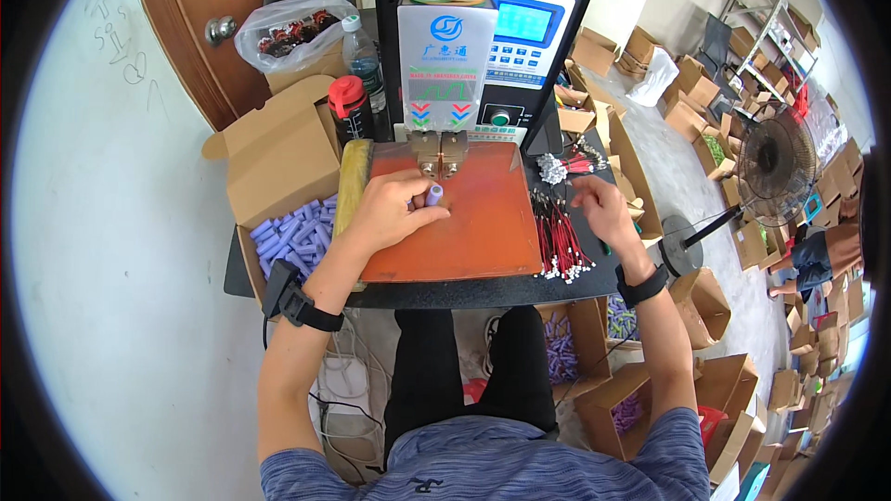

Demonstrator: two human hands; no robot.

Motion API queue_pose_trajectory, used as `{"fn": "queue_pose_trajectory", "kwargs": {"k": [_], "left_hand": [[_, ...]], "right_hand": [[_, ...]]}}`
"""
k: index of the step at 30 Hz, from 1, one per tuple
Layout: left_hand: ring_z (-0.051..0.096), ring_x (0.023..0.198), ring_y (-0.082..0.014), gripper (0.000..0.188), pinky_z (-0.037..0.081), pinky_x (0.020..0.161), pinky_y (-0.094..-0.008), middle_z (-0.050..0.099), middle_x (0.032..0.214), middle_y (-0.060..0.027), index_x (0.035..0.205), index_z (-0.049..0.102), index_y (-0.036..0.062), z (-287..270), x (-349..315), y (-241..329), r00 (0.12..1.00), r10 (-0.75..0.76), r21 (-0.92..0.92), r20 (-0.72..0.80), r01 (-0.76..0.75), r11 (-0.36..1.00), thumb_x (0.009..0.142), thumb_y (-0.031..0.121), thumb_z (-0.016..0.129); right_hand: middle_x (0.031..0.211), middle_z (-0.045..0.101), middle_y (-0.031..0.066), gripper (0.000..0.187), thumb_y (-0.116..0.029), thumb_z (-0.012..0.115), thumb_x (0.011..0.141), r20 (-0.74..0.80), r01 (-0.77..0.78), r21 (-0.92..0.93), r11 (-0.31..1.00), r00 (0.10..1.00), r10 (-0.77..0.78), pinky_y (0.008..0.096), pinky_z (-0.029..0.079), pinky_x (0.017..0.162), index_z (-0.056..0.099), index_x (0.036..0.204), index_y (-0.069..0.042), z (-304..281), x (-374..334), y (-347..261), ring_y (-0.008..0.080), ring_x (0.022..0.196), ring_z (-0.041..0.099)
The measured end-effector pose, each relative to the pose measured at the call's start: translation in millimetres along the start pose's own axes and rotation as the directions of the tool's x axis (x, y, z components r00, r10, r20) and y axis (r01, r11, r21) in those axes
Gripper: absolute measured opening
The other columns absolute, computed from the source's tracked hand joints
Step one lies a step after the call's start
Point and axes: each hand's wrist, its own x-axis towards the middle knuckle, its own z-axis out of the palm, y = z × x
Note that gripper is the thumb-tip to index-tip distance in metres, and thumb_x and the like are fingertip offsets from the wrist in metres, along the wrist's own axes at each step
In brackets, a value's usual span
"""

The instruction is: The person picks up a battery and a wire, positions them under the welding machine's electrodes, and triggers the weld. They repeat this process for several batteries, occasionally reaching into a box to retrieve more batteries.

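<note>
On the far left is a white wall (102,223), and next to it a brown door (186,28) with a round knob. Then comes an open cardboard box (283,153) with lots of small purple tubes (295,239) in a messy heap. Just behind it stands a black bottle (351,111) with a red lid, and a clear bottle (363,65) is near that one. A long yellow bundle (354,181) lies along the left edge of a flat orange board (464,250) on the black table (436,294).

The left hand (394,211) is over the board. Its fingers are close together, holding one purple tube (433,195). That tube is in front of the two metal tips (440,154) of a big machine (548,14). The machine has a lit blue screen (522,20) and a green button (501,118).

The right hand (605,211) is to the right of the board, near some wires. Its thumb and finger are bent close to each other, but I cannot tell if they hold anything. White-ended wires (555,168) lie just behind, and red and black wires (561,241) lie in front. Farther right, a black fan (778,167) stands on the floor among cardboard boxes (705,83).
</note>
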Motion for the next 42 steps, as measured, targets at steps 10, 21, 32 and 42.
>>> {"fn": "queue_pose_trajectory", "kwargs": {"k": [10, 21, 32, 42], "left_hand": [[0.064, 0.079, -0.0322, 0.019, 0.05, 0.068, -0.038, 0.065, 0.093, -0.0127, 0.1, 0.068, 0.0021, -3, 0, 8, 0.995, 0.092, 0.134, 0.039, -0.096, 0.986, 0.085, 0.015, 0.066], [0.06, 0.067, -0.0225, 0.02, 0.048, 0.061, -0.0321, 0.062, 0.081, -0.0116, 0.1, 0.067, 0.0002, -3, -1, 1, 0.998, 0.026, 0.001, -0.057, -0.026, 1.0, 0.081, 0.008, 0.068], [0.061, 0.072, -0.0325, 0.019, 0.047, 0.063, -0.0395, 0.061, 0.08, -0.0119, 0.093, 0.067, 0.0041, 1, 2, -4, 0.996, 0.05, 0.051, -0.068, -0.047, 0.998, 0.081, 0.019, 0.071], [0.063, 0.077, -0.0326, 0.02, 0.048, 0.068, -0.0366, 0.065, 0.085, -0.0154, 0.099, 0.066, 0.0023, -2, 3, -7, 0.999, 0.019, 0.09, 0.028, -0.021, 0.996, 0.085, 0.015, 0.068]], "right_hand": [[0.067, 0.063, 0.0102, 0.011, -0.008, 0.053, 0.094, 0.023, 0.105, 0.26, 0.96, 0.993, -0.115, 0.0291, 0.048, 0.059, 0.056, 0.09, 0.002, 26, 14, -88, 0.0146, 0.062, 0.062], [0.066, 0.065, 0.0075, 0.018, -0.01, 0.059, 0.09, 0.038, 0.245, 0.31, 0.918, 0.962, -0.27, 0.0257, 0.047, 0.056, 0.067, 0.099, 0.003, 96, 39, -107, 0.0106, 0.062, 0.062], [0.073, 0.067, 0.0038, 0.011, -0.005, 0.061, 0.09, 0.027, 0.177, 0.495, 0.851, 0.976, -0.218, 0.0223, 0.047, 0.056, 0.066, 0.097, 0.002, 107, 23, -113, 0.0057, 0.061, 0.059], [0.079, 0.068, 0.0033, 0.008, -0.006, 0.07, 0.084, -0.081, 0.313, 0.446, 0.838, 0.947, -0.31, 0.0237, 0.047, 0.057, 0.069, 0.089, -0.001, 106, 23, -111, 0.0081, 0.066, 0.06]]}}
